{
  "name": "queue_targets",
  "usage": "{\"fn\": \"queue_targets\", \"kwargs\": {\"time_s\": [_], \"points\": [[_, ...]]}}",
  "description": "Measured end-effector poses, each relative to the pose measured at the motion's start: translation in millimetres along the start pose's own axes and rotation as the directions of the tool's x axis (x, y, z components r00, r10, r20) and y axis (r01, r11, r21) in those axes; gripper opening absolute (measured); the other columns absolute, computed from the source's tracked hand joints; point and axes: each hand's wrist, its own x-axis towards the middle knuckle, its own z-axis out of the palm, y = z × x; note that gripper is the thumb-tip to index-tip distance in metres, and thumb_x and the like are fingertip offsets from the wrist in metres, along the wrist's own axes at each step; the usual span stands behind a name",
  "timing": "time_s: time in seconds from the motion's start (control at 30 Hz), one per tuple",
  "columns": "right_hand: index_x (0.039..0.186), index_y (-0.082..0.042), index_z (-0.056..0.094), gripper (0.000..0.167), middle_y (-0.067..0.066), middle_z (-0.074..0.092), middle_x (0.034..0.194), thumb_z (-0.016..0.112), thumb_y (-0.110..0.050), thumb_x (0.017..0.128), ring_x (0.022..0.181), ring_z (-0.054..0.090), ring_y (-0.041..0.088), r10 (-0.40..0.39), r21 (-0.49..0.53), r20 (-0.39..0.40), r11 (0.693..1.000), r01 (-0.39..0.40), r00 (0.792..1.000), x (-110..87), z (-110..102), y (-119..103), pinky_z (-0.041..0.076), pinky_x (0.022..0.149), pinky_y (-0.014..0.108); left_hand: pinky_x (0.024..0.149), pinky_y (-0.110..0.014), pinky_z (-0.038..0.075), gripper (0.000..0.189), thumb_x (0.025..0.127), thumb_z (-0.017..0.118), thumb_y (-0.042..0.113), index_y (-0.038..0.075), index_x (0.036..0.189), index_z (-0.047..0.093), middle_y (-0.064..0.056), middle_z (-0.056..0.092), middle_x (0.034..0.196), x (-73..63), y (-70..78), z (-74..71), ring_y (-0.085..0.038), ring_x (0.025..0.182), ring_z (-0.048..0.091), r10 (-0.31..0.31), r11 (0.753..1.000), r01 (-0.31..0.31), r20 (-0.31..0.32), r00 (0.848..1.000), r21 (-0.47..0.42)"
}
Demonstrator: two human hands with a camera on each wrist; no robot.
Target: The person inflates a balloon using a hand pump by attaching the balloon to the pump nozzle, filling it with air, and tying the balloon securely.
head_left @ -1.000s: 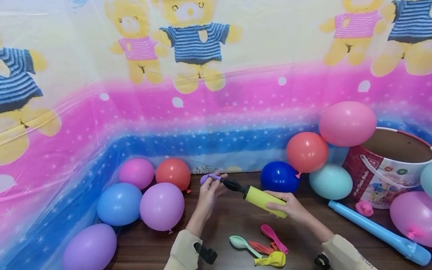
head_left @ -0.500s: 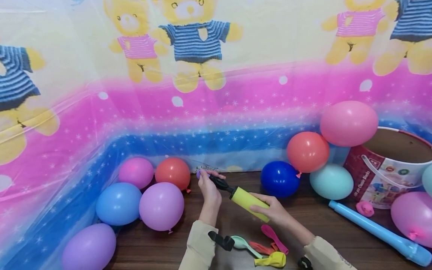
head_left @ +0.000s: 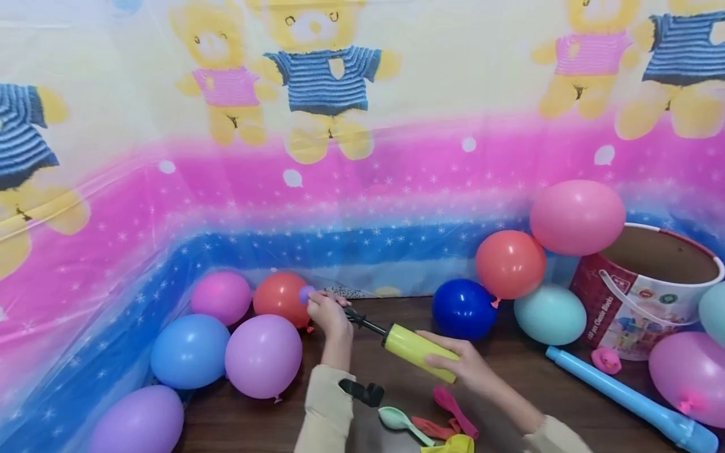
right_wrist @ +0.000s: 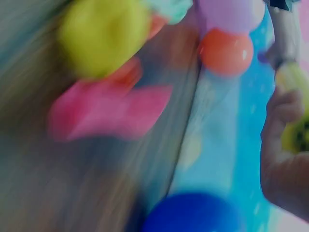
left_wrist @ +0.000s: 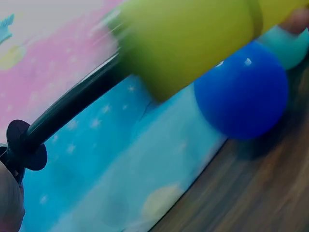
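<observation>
My right hand [head_left: 466, 363] grips the yellow barrel [head_left: 418, 352] of a hand balloon pump, fingers and thumb wrapped round it. The left hand [head_left: 330, 316] holds the pump's black end, mostly hidden by that hand. Between the hands the black rod [left_wrist: 72, 100] shows, drawn out of the barrel. A small limp purple balloon [head_left: 306, 293] pokes out past the left hand's fingers; its neck is hidden. Below the pump, a mint balloon [head_left: 396, 418], a pink one [head_left: 455, 410], a red one [head_left: 433, 428] and a yellow one [head_left: 453, 445] lie uninflated on the wooden table.
Inflated balloons, such as a blue one [head_left: 189, 352] and a lilac one [head_left: 263, 357], cluster left. On the right are a dark blue balloon [head_left: 464, 309], a bucket [head_left: 651, 314], a light-blue tube [head_left: 629, 396] and a pink rubber duck [head_left: 606, 360]. A printed cloth hangs behind.
My left hand has shifted from pinching the purple balloon to holding the pump's black end, then moved left. More black rod shows now. The right hand has come left with the barrel.
</observation>
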Motion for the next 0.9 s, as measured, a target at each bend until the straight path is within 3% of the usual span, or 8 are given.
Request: {"fn": "queue_targets", "kwargs": {"time_s": [0.1,0.2,0.33,0.4,0.7,0.9], "points": [[0.143,-0.017,0.049,0.055,0.01,0.061,0.094,0.065,-0.032,0.093,0.063,0.055,0.014,0.024,0.047,-0.039,0.999,-0.022,0.999,14.5,23,-5,0.047,0.048,0.024,0.04,-0.024,0.046,0.04,0.108,0.023,0.022,0.008,0.075,0.039,0.004,0.037,0.054,-3.8,0.4,-0.1,-0.007,0.038,0.041,-0.019,0.999,0.019,0.013,1.0,0.028],[0.142,-0.019,0.051,0.055,0.012,0.064,0.094,0.067,-0.033,0.092,0.062,0.058,0.014,0.053,0.101,-0.064,0.994,-0.046,0.997,16.3,34,-9,0.045,0.046,0.023,0.039,-0.023,0.044,0.039,0.108,0.023,0.023,0.009,0.075,0.04,0.004,0.038,0.052,7.3,7.7,-0.5,-0.007,0.037,0.042,-0.023,0.999,0.021,0.032,0.999,0.048],[0.141,-0.009,0.051,0.054,0.019,0.065,0.102,0.066,-0.025,0.092,0.071,0.062,0.015,0.037,0.114,-0.078,0.993,-0.028,0.996,2.0,27,-12,0.052,0.054,0.025,0.041,-0.02,0.043,0.036,0.108,0.026,0.025,0.011,0.079,0.041,0.007,0.039,0.054,30.6,22.7,-2.6,-0.004,0.038,0.042,-0.02,0.999,0.019,0.02,1.0,0.044],[0.14,-0.006,0.05,0.053,0.02,0.064,0.107,0.065,-0.023,0.092,0.076,0.063,0.016,0.026,0.117,-0.081,0.993,-0.017,0.996,-2.8,21,-14,0.055,0.059,0.025,0.042,-0.02,0.043,0.035,0.108,0.026,0.026,0.01,0.082,0.042,0.007,0.038,0.056,35.5,26.5,-3.9,-0.003,0.039,0.041,-0.019,1.0,0.019,0.002,1.0,0.013],[0.144,-0.012,0.048,0.056,0.011,0.063,0.092,0.065,-0.027,0.093,0.064,0.061,0.015,0.065,0.166,-0.058,0.985,-0.055,0.996,7.1,26,-10,0.044,0.044,0.021,0.047,-0.022,0.045,0.018,0.108,0.028,0.017,0.006,0.1,0.04,0.003,0.043,0.065,10.7,13.4,-1.0,-0.008,0.042,0.043,-0.012,0.994,0.016,0.039,0.999,-0.107],[0.143,-0.007,0.047,0.053,0.021,0.062,0.114,0.061,-0.024,0.095,0.082,0.062,0.015,0.029,0.116,-0.038,0.993,-0.024,0.999,-6.9,10,-1,0.055,0.062,0.027,0.042,-0.021,0.039,0.03,0.108,0.027,0.022,0.009,0.084,0.039,0.007,0.039,0.055,18.4,22.5,-4.7,-0.006,0.037,0.039,-0.001,0.988,-0.003,-0.022,1.0,-0.154]]}}
